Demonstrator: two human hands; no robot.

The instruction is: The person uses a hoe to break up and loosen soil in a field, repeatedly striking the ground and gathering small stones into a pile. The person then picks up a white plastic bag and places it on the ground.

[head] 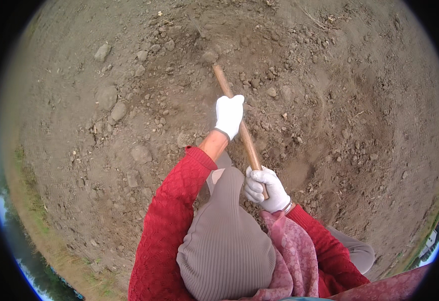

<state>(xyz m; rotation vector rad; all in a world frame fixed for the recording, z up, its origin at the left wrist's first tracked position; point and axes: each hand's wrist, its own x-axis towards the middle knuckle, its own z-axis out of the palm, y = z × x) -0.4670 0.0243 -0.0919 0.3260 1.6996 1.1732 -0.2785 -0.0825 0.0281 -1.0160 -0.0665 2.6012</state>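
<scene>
A wooden tool handle (246, 137) slants from the upper middle down to the right, over bare soil. My left hand (229, 114), in a white glove, is closed around it below its far end. Nearer my body, my right hand (265, 188), also gloved in white, grips the handle close to its near end, which sticks out past the fingers. No tool head can be made out at the far end, where the handle meets loose brown soil (219, 49).
Clods or stones lie about on the left, among them a pale one (102, 52) and a rounded one (119, 111). Crumbled earth spreads to the right. Pink patterned cloth (294, 256) hangs by my right forearm. Grass (35, 199) edges the ground at far left.
</scene>
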